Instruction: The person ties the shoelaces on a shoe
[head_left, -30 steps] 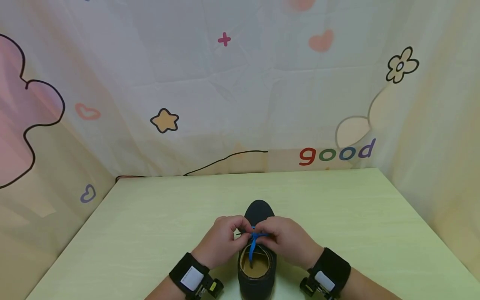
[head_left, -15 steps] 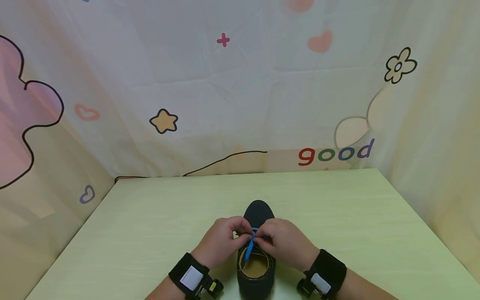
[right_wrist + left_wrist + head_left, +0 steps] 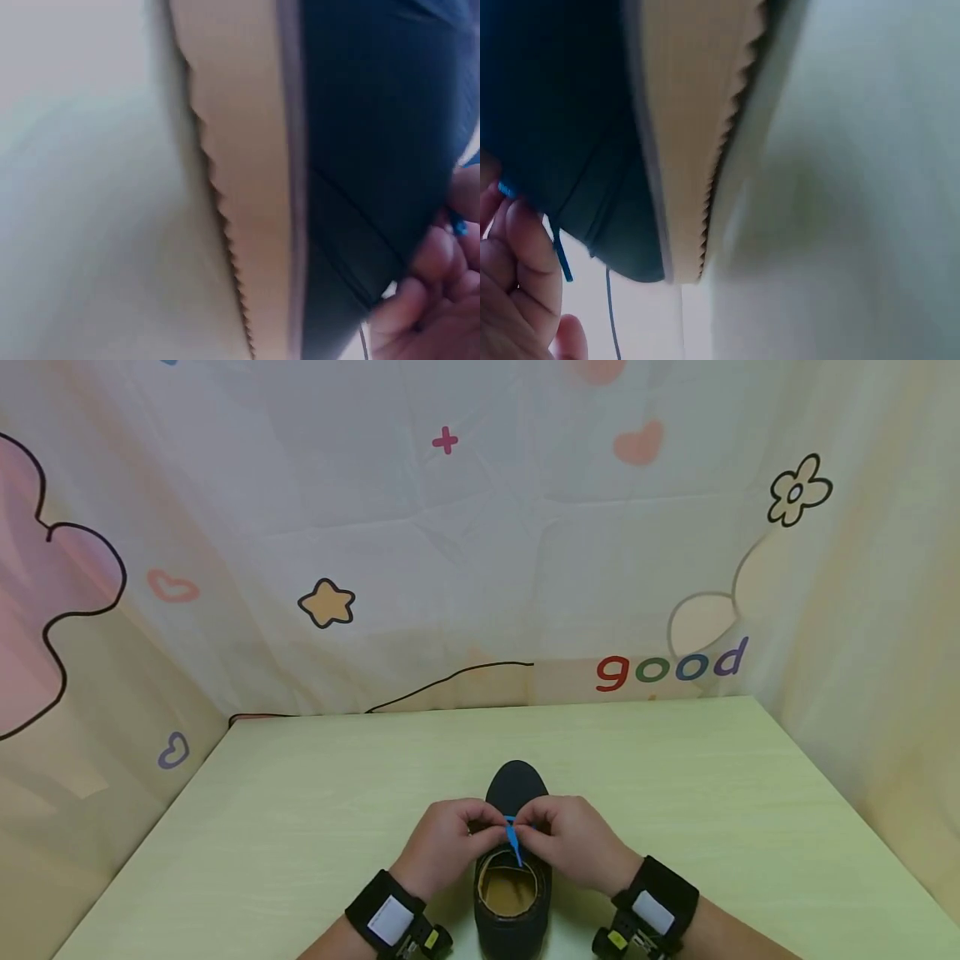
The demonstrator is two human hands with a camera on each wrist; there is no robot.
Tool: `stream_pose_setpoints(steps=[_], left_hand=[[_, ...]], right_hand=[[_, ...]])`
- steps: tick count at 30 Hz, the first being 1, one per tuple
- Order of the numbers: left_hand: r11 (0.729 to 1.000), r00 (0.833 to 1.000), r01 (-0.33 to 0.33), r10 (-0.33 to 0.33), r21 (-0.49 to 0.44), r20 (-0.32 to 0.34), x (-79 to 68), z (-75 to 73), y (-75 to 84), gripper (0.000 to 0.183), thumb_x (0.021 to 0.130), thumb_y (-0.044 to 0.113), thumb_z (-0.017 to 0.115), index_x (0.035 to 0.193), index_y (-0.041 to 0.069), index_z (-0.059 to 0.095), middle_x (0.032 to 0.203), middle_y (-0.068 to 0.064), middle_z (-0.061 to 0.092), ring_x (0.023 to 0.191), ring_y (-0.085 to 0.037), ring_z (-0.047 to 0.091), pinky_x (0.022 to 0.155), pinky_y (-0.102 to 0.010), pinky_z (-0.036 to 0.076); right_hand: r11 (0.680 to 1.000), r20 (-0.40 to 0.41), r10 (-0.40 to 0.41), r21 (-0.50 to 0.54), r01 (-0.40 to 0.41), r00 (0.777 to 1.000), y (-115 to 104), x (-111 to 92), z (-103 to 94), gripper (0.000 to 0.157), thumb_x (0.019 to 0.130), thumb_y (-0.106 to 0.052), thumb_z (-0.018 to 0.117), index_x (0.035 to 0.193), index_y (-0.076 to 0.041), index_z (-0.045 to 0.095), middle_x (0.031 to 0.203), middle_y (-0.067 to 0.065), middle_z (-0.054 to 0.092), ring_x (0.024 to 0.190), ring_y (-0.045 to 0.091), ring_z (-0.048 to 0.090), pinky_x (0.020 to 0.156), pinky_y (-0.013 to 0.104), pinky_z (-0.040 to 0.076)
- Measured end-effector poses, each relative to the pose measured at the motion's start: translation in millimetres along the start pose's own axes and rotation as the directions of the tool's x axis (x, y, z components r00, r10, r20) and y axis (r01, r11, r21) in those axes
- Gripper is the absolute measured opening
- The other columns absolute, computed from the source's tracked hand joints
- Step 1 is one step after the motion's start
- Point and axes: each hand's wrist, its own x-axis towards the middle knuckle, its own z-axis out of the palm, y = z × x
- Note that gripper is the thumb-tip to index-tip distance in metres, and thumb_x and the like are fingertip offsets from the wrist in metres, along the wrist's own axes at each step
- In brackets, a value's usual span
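A dark shoe lies on the table with its toe pointing away. Across its tongue runs a blue shoelace, one short end hanging toward the shoe's opening. My left hand pinches the lace from the left with thumb and forefinger. From the other side, my right hand pinches it too, the fingertips of both hands nearly meeting. In the left wrist view, a blue lace end dangles beside the curled fingers. The right wrist view has a bit of blue lace between the fingertips. The knot itself is hidden.
The pale green table surrounds the shoe. Behind it hangs a printed curtain, which also runs down both sides. Each wrist wears a black strap with a small camera. The shoe's tan sole has a toothed lower edge.
The hanging lace end has swung from the lower left to the right and no longer reaches deep into the shoe's opening. Both hands have shifted only slightly; the shoe stays in place.
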Motion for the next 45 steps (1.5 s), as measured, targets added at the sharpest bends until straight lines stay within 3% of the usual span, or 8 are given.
stream_pose_setpoints(steps=[6, 14, 21, 25, 29, 35, 45], left_hand=[[0.997, 0.996, 0.077, -0.078, -0.028, -0.040, -1.9, 2.4, 2.8, 0.007, 0.094, 0.030, 0.069, 0.088, 0.026, 0.070, 0.079, 0.014, 0.066, 0.068, -0.010, 0.054, 0.056, -0.025, 0.043], [0.993, 0.992, 0.120, -0.120, -0.010, -0.027, -1.6, -1.5, 4.7, 0.007, 0.093, 0.026, 0.070, 0.087, 0.024, 0.069, 0.076, 0.013, 0.065, 0.066, -0.011, 0.053, 0.054, -0.025, 0.041], [0.996, 0.997, 0.078, -0.079, 0.052, 0.018, -1.6, -8.2, 8.2, 0.008, 0.093, 0.026, 0.071, 0.084, 0.026, 0.070, 0.077, 0.016, 0.066, 0.065, -0.007, 0.052, 0.054, -0.023, 0.041], [0.995, 0.995, 0.075, -0.080, 0.071, 0.065, -1.2, -12.6, 9.3, 0.009, 0.093, 0.029, 0.070, 0.085, 0.025, 0.071, 0.071, 0.013, 0.062, 0.057, -0.008, 0.045, 0.049, -0.022, 0.035], [0.994, 0.988, 0.079, -0.087, 0.070, 0.124, -0.4, -17.2, 9.8, 0.009, 0.094, 0.028, 0.068, 0.087, 0.024, 0.072, 0.066, 0.009, 0.056, 0.053, -0.008, 0.041, 0.046, -0.021, 0.031], [0.995, 0.971, 0.055, -0.074, 0.088, 0.227, -0.5, -22.8, 8.1, 0.012, 0.099, 0.020, 0.062, 0.098, 0.022, 0.074, 0.077, 0.007, 0.059, 0.053, -0.010, 0.043, 0.047, -0.021, 0.034], [0.991, 0.979, -0.003, -0.026, 0.137, 0.203, -0.1, -21.5, 8.3, 0.008, 0.098, 0.022, 0.063, 0.095, 0.020, 0.070, 0.077, 0.006, 0.056, 0.058, -0.010, 0.047, 0.050, -0.022, 0.038]], right_hand=[[0.999, 0.086, 0.036, 0.013, -0.037, 0.996, -2.4, 1.0, -10.8, 0.004, 0.092, -0.017, 0.070, 0.094, -0.018, 0.074, 0.080, -0.013, 0.069, 0.073, 0.009, 0.059, 0.063, 0.027, 0.052], [0.997, 0.109, 0.011, -0.077, -0.003, 0.994, -7.1, 0.9, -15.0, 0.005, 0.092, -0.016, 0.070, 0.088, -0.017, 0.073, 0.072, -0.013, 0.065, 0.063, 0.007, 0.055, 0.053, 0.024, 0.048], [0.986, 0.129, -0.011, -0.161, 0.032, 0.992, -8.6, 0.5, -17.0, 0.009, 0.093, -0.017, 0.069, 0.085, -0.019, 0.071, 0.068, -0.015, 0.060, 0.058, 0.005, 0.051, 0.049, 0.023, 0.044], [0.986, 0.149, -0.016, -0.163, 0.040, 0.989, -10.1, 0.1, -19.7, 0.013, 0.095, -0.016, 0.067, 0.083, -0.020, 0.070, 0.067, -0.013, 0.058, 0.057, 0.005, 0.050, 0.047, 0.022, 0.041], [0.988, 0.179, -0.004, -0.152, 0.032, 0.984, -12.2, -0.4, -22.1, 0.016, 0.095, -0.015, 0.067, 0.080, -0.021, 0.068, 0.065, -0.012, 0.056, 0.055, 0.005, 0.048, 0.046, 0.020, 0.036], [0.989, 0.213, -0.001, -0.143, 0.032, 0.977, -14.3, -1.4, -25.4, 0.016, 0.095, -0.014, 0.066, 0.080, -0.021, 0.066, 0.064, -0.012, 0.056, 0.054, 0.004, 0.046, 0.046, 0.019, 0.034], [0.987, 0.240, 0.006, -0.160, 0.034, 0.971, -13.5, -0.6, -27.2, 0.018, 0.097, -0.014, 0.063, 0.080, -0.020, 0.065, 0.064, -0.011, 0.053, 0.056, 0.005, 0.046, 0.049, 0.021, 0.035]])
